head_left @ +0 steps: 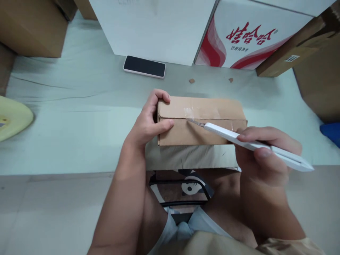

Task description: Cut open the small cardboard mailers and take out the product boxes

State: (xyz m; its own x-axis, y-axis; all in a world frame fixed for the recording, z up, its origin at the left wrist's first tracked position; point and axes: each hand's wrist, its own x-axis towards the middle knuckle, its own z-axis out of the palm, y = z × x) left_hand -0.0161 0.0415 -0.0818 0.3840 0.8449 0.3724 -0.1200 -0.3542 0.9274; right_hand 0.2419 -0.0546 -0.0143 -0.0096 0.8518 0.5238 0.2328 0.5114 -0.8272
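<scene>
A small brown cardboard box rests near the front edge of the table, with a lengthwise seam and bits of clear tape on its top. My left hand grips the box's left end, thumb on the near flap and index finger on the far one. In my right hand is a white utility knife, held like a pen. Its blade is out, and the tip is at the seam, left of the box's middle. My other right fingers are partly hidden behind the knife and thumb.
A phone lies face up behind the box. Two small cardboard scraps are farther back. White cartons stand along the rear, with brown boxes at both sides. A yellow object is at the left edge, a blue one at the right.
</scene>
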